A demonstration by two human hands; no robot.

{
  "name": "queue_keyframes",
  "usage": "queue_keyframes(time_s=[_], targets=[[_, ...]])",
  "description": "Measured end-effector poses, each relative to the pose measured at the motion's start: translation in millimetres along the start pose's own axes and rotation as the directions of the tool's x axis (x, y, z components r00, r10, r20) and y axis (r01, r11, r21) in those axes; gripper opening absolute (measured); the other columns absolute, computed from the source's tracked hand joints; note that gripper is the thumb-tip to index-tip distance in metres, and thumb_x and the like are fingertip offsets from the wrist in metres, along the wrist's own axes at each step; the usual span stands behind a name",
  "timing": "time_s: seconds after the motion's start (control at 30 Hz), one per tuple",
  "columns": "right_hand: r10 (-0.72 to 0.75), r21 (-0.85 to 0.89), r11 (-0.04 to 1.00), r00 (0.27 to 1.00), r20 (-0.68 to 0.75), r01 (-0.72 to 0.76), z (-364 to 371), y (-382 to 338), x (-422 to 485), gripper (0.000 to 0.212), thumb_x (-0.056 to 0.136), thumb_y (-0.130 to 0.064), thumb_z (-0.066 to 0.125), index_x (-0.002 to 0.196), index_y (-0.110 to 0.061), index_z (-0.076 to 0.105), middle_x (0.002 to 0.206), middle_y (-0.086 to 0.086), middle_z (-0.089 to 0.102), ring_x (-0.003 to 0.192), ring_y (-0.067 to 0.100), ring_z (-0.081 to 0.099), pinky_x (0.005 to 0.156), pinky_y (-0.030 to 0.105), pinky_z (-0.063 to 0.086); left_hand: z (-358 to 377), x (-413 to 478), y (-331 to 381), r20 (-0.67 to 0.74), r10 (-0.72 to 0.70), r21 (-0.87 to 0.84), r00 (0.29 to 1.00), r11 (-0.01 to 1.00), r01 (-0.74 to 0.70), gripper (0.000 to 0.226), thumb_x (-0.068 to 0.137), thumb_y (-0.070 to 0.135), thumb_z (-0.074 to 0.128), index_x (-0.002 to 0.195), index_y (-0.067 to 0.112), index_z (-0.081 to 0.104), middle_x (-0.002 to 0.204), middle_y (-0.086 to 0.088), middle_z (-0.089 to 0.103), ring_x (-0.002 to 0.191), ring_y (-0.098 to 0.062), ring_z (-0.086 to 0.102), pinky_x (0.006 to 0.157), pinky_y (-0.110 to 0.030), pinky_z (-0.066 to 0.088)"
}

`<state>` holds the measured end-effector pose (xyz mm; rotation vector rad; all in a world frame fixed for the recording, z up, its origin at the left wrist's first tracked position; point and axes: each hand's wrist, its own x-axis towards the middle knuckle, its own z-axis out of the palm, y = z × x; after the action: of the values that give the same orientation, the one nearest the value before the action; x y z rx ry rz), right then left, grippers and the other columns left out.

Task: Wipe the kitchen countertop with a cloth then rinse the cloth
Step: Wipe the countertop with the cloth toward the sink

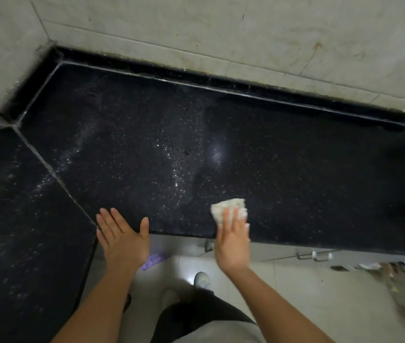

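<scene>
Black speckled countertop (pixel 295 169) fills the corner under a pale tiled wall (pixel 246 33). On it, near the front edge, lies the cloth (pixel 226 209), pressed flat under the fingers of the right hand (pixel 232 240), which are spread out on top of it. The left hand (pixel 122 237) is open and flat on the edge, well apart from the cloth. Wet, shiny streaks (pixel 176 169) lie ahead of the right hand and a bit to its left, so the next wipe likely goes that way.
</scene>
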<state>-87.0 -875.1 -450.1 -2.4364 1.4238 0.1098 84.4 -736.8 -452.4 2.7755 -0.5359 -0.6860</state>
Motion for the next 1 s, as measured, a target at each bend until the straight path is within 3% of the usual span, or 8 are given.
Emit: queue_keyframes(time_s=[0.1, 0.2, 0.3, 0.37, 0.6, 0.7, 0.8, 1.0], targets=[[-0.274, 0.014, 0.961, 0.954, 0.119, 0.275, 18.1, -46.0, -1.1, 0.057, 0.097, -0.030, 0.009, 0.151, -0.013, 0.009, 0.158, 0.011, 0.000, 0.142, 0.031, -0.011, 0.118, 0.042, 0.002, -1.8, -0.2, 1.9, 0.015, -0.012, -0.005, 1.000, 1.000, 0.012, 0.085, 0.092, 0.060, 0.011, 0.142, 0.003, -0.025, 0.151, -0.015, -0.032, 0.139, -0.025, -0.029, 0.114, -0.038, -0.016], [-0.489, -0.039, 0.862, 0.848, 0.204, 0.506, 16.5, -57.0, 11.2, 0.050, 0.096, -0.028, 0.026, 0.142, -0.013, 0.040, 0.150, 0.010, 0.035, 0.138, 0.031, 0.029, 0.110, 0.045, 0.029, -3.0, -0.3, 3.3, 0.006, -0.023, -0.012, 1.000, 1.000, 0.023, 0.084, 0.092, 0.060, 0.012, 0.142, 0.003, -0.025, 0.151, -0.014, -0.032, 0.139, -0.024, -0.029, 0.114, -0.038, -0.016], [-0.663, -0.109, 0.681, 0.673, 0.328, 0.724, 1.3, -35.0, 45.8, 0.060, 0.095, -0.040, 0.006, 0.150, -0.018, 0.017, 0.157, 0.002, 0.010, 0.144, 0.023, 0.001, 0.117, 0.043, 0.001, -4.4, 0.5, 4.0, 0.024, -0.036, -0.005, 0.999, 0.999, 0.036, 0.083, 0.092, 0.060, 0.011, 0.140, 0.004, -0.028, 0.150, -0.014, -0.034, 0.139, -0.025, -0.030, 0.114, -0.038, -0.017], [-0.654, -0.150, 0.690, 0.700, 0.287, 0.708, -7.8, -21.2, 78.0, 0.061, 0.095, -0.041, 0.003, 0.151, -0.020, 0.008, 0.158, 0.001, 0.000, 0.145, 0.022, -0.005, 0.118, 0.040, -0.002, -6.0, 1.4, 4.6, 0.045, -0.042, -0.004, 0.998, 0.999, 0.042, 0.084, 0.092, 0.060, 0.010, 0.140, 0.004, -0.029, 0.149, -0.014, -0.035, 0.138, -0.025, -0.031, 0.114, -0.038, -0.016], [-0.293, -0.158, 0.932, 0.934, 0.206, 0.327, -26.9, -29.7, 155.3, 0.055, 0.103, -0.020, 0.020, 0.151, -0.013, -0.006, 0.158, 0.008, -0.012, 0.145, 0.026, -0.014, 0.118, 0.035, -0.004, -11.9, 6.7, 8.4, 0.132, -0.089, 0.013, 0.987, 0.996, 0.089, 0.080, 0.092, 0.061, 0.009, 0.130, 0.008, -0.037, 0.137, -0.007, -0.046, 0.136, -0.024, -0.035, 0.113, -0.038, -0.017], [-0.273, -0.107, 0.951, 0.949, 0.158, 0.291, -11.4, -50.0, 129.9, 0.053, 0.102, -0.023, 0.013, 0.151, -0.008, 0.000, 0.158, 0.013, -0.007, 0.145, 0.031, -0.007, 0.119, 0.039, 0.003, -14.1, 7.0, 11.9, 0.149, -0.112, 0.016, 0.982, 0.994, 0.111, 0.080, 0.092, 0.061, 0.010, 0.129, 0.009, -0.038, 0.135, -0.006, -0.047, 0.135, -0.022, -0.036, 0.113, -0.038, -0.017], [-0.622, -0.098, 0.760, 0.762, 0.181, 0.643, 8.5, -50.6, 88.3, 0.054, 0.095, -0.024, 0.024, 0.146, -0.003, 0.026, 0.152, 0.020, 0.025, 0.140, 0.038, 0.024, 0.110, 0.047, 0.028, -15.1, 6.6, 14.3, 0.149, -0.131, 0.024, 0.980, 0.991, 0.129, 0.079, 0.093, 0.060, 0.013, 0.129, 0.011, -0.037, 0.134, -0.005, -0.047, 0.135, -0.020, -0.036, 0.113, -0.037, -0.016], [-0.887, -0.123, 0.200, 0.233, 0.398, 0.972, -12.2, -26.3, 117.5, 0.045, 0.100, -0.029, 0.027, 0.140, -0.016, 0.044, 0.148, 0.005, 0.040, 0.138, 0.022, 0.035, 0.114, 0.036, 0.026, -15.1, 7.3, 17.5, 0.148, -0.161, 0.046, 0.976, 0.987, 0.156, 0.078, 0.093, 0.060, 0.013, 0.130, 0.013, -0.036, 0.137, -0.005, -0.045, 0.130, -0.015, -0.038, 0.114, -0.037, -0.015]])
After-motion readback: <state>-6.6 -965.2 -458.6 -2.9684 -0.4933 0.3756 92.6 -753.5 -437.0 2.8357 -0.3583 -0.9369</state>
